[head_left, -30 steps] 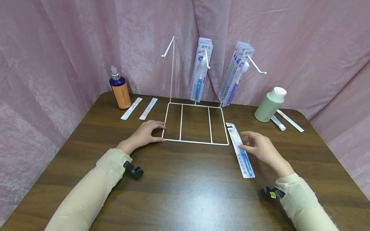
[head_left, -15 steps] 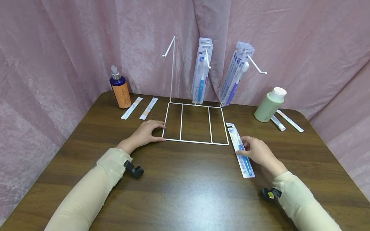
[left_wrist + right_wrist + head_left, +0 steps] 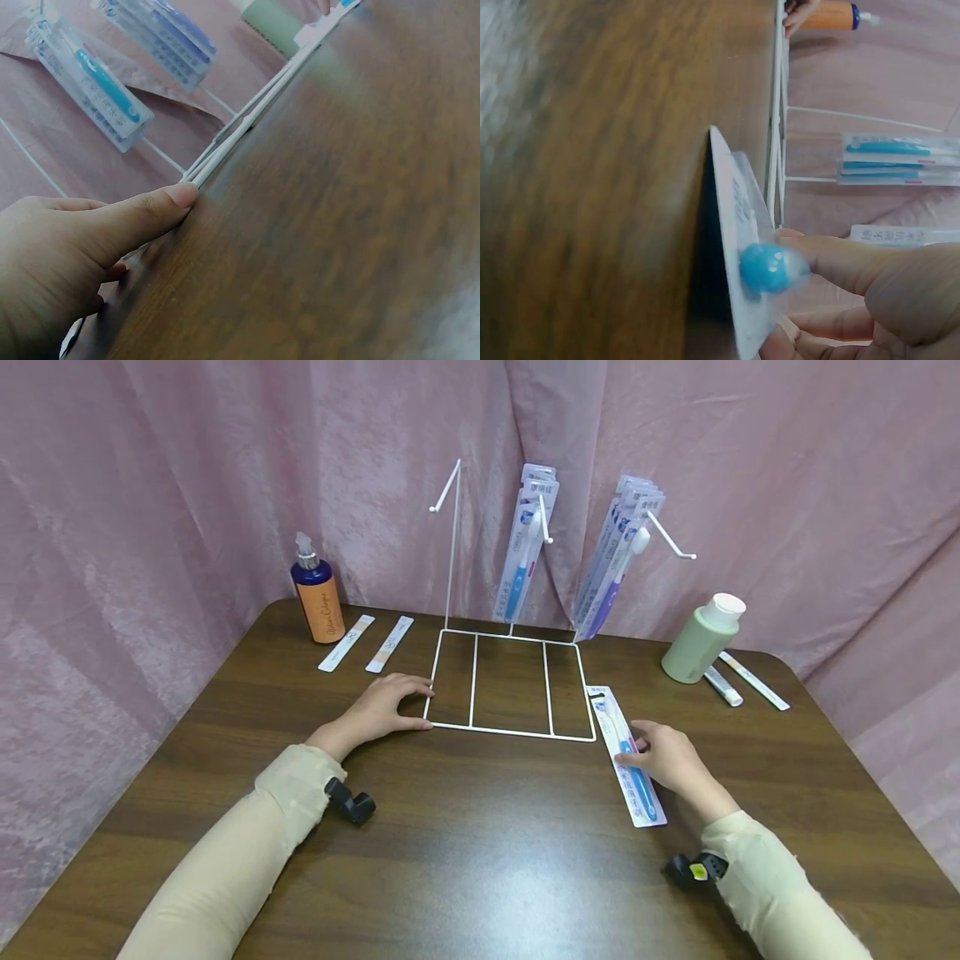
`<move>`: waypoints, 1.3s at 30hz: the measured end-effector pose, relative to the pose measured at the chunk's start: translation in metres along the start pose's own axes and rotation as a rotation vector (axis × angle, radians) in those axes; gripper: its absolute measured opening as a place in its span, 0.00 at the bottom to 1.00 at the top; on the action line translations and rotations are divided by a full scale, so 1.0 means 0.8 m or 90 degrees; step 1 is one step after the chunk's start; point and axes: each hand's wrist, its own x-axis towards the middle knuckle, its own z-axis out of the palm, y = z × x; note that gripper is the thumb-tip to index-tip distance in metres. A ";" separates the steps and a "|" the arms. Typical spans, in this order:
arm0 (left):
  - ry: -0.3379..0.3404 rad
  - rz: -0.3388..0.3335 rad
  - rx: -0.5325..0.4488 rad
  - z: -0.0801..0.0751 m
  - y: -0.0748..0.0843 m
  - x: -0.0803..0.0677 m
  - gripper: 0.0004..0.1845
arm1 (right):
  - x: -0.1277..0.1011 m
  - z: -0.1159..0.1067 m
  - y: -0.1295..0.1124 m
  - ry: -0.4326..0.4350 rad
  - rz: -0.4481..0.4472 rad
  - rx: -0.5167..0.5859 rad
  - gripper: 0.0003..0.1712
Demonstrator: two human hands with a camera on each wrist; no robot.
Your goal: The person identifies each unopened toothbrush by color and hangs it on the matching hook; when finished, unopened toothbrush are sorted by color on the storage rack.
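A packaged toothbrush (image 3: 639, 789) with a blue handle lies right of the white wire rack (image 3: 512, 732). My right hand (image 3: 675, 764) pinches the toothbrush pack by its sides, thumb at the left edge, fingers at the right. In the right wrist view, the pack (image 3: 739, 202) tilts with a dark shadow beneath it. My left hand (image 3: 377, 707) touches the rack's front left corner, its thumb and fingers spread apart. In the left wrist view, the thumb (image 3: 161, 210) rests at the wire. Packaged toothbrushes hang on the middle hook (image 3: 546, 522) and right hook (image 3: 671, 537).
The rack's left hook (image 3: 445, 489) carries nothing. An orange and blue pump bottle (image 3: 321, 606) and two thin white packets (image 3: 347, 643) stand or lie back left. Back right are a green bottle (image 3: 701, 643), a small tube (image 3: 723, 687) and another thin packet (image 3: 756, 682).
My right hand has come down and left onto the packaged toothbrush and now pinches it. The left hand has stayed at the rack's corner. The head view has shifted slightly.
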 end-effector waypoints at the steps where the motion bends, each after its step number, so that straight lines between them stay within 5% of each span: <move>1: 0.002 0.001 -0.001 -0.001 0.001 0.000 0.29 | -0.001 0.000 0.001 0.002 0.004 0.004 0.38; 17: 0.005 0.002 -0.013 -0.003 0.004 -0.003 0.29 | -0.019 -0.036 0.007 0.108 0.010 0.070 0.33; 27: 0.004 0.003 -0.010 -0.001 0.001 -0.001 0.29 | -0.034 -0.083 -0.002 0.262 -0.037 0.102 0.31; 39: 0.002 0.003 -0.015 -0.002 0.001 -0.001 0.29 | -0.042 -0.127 -0.044 0.461 -0.017 0.178 0.34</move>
